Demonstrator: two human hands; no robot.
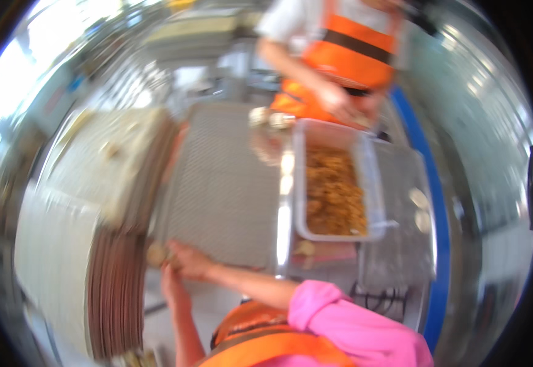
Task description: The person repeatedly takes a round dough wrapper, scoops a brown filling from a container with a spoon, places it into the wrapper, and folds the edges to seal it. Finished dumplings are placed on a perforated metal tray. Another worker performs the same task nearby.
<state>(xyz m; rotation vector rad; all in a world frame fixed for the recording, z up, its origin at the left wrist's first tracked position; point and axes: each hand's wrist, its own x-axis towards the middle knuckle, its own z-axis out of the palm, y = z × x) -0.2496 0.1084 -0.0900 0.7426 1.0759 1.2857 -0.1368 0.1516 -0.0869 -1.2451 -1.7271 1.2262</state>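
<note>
My left hand (pixel 174 284) and my right hand (pixel 191 261) meet at the near left corner of a perforated metal tray (pixel 225 183). A small round pale piece that looks like dough (pixel 157 254) shows at the fingertips of both hands; blur hides which fingers grip it. To the right of the tray stands a clear plastic tub (pixel 299 183) holding a brown-orange chopped filling (pixel 335 197). Two pale pleated buns (pixel 259 117) lie at the tray's far right corner.
Stacks of pale sheets or boards (pixel 55 257) rise at my left, one bearing small pale scraps (pixel 110 149). Across from me a co-worker in an orange apron (pixel 349 50) handles a pale piece. Two pale pieces (pixel 420 208) lie on a metal tray (pixel 395 183) at right, beside a blue edge (pixel 441 238).
</note>
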